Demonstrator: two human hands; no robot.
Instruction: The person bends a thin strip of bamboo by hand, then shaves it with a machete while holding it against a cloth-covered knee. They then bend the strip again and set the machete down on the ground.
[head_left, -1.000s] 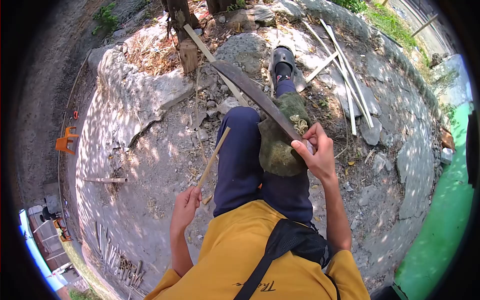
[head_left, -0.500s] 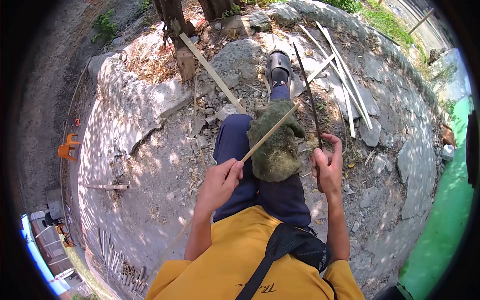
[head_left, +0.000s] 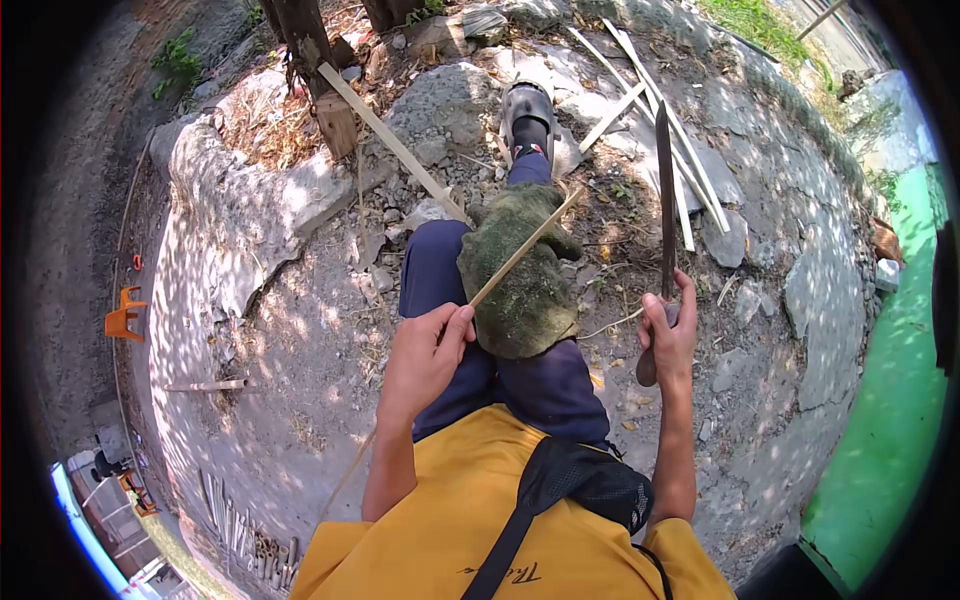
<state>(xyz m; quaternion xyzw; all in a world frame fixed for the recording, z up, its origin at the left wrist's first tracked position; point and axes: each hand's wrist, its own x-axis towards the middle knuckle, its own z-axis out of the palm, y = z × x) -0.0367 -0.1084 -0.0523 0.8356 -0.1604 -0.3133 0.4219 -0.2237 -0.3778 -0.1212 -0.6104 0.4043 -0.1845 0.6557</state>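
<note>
My left hand (head_left: 425, 357) grips a thin bamboo strip (head_left: 522, 251) that lies slanted across a green cloth pad (head_left: 523, 271) on my right knee. The strip's far end points up and right. Its near end passes back beside my left arm. My right hand (head_left: 670, 335) is shut on the handle of a long dark knife (head_left: 665, 195), held upright off to the right of the knee, with the blade pointing away from me. The blade is clear of the strip.
I sit on stony ground with one leg stretched toward a sandal (head_left: 528, 104). Several pale bamboo slats (head_left: 668, 130) lie at the upper right, and one long slat (head_left: 390, 140) runs by a wooden post (head_left: 335, 120). Cut sticks (head_left: 245, 540) are piled lower left. An orange stool (head_left: 122, 315) stands far left.
A second ago the knife lay across the pad and the strip was down at the left. The strip now rests on the pad, and the knife has swung out to the right, upright.
</note>
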